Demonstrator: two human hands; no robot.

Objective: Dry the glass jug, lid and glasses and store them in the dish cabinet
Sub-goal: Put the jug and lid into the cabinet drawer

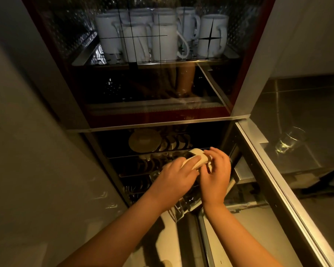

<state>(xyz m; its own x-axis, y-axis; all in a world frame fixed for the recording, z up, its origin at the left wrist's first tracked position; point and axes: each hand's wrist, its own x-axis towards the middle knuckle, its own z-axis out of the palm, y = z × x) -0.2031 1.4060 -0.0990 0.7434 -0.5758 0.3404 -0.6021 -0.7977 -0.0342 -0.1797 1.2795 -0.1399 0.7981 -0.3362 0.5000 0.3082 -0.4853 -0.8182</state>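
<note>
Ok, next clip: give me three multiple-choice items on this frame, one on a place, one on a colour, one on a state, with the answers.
1. Where do the tall mugs with handles stand?
A. behind the glass door of the upper cabinet compartment
B. on the tiled floor
C. in the open lower compartment

2. What colour are those mugs?
A. red
B. white
C. black

3. What is the state of the lower compartment of the dish cabinet?
A. shut
B. open, with both hands at its racks
C. open, with nobody near it

Answers:
1 A: the mugs sit on the upper rack, seen through the glass.
2 B: every mug body is white.
3 B: the left hand and right hand hold a cream-coloured cup over the open racks.
</note>
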